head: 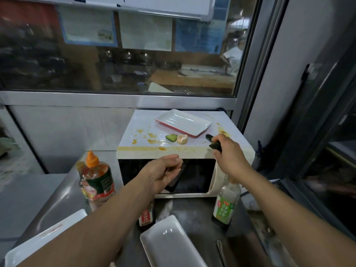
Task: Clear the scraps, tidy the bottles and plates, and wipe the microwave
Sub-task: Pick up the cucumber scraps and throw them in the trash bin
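Gathering scraps off the microwave (pixel 134 130) top: right hand (pixel 229 151) pinches a dark peel (pixel 212 142) near its right edge; left hand (pixel 163 170) waits cupped, seemingly empty; sweep cucumber (pixel 171 137) and eggshell (pixel 182 139) into it

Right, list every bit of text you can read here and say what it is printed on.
"白" heads the large white characters on the green label of the clear bottle right of the microwave; the rest is too blurred.
Small dark bottle, red label: white characters, unreadable.
Orange-capped bottle: label print blurred.
Papers behind the window: too small to read.
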